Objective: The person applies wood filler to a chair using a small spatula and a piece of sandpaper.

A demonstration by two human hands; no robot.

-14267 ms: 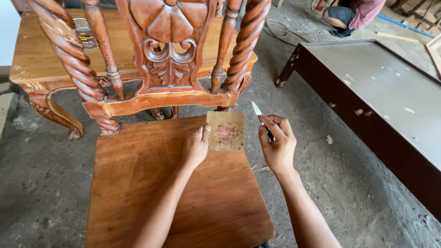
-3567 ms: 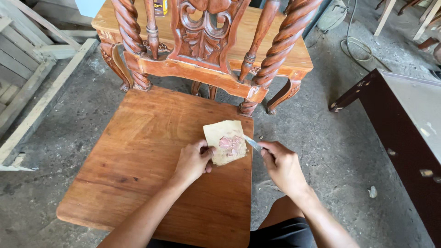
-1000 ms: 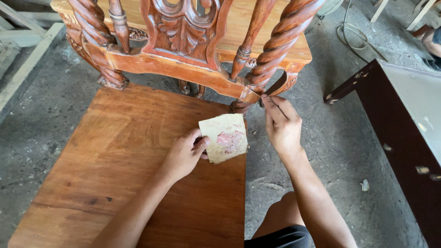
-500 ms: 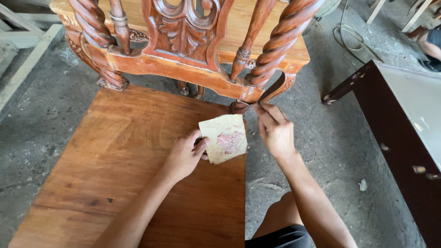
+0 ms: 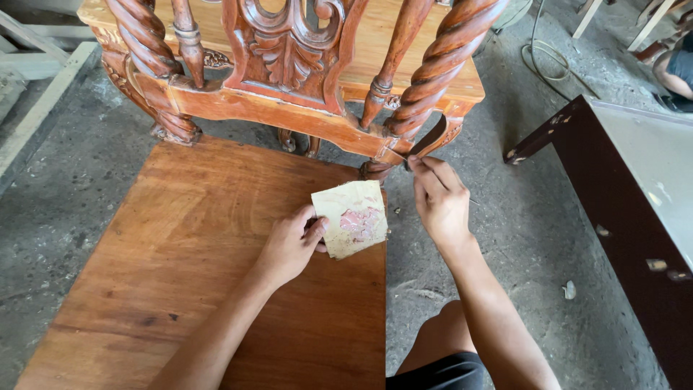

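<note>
The left hand pinches a beige card smeared with pink putty, thumb on top and fingers closed beneath it. The card hovers tilted over the far right corner of the wooden board, just short of the carved chair. The right hand is closed around a thin blade, fingers pressed together on its handle end, with the tip touching the chair's lower rail beside the twisted post on the right. The two hands sit near each other, the right one just beyond the board's edge, above the concrete floor. A dark cabinet stands well to the right of the chair.
</note>
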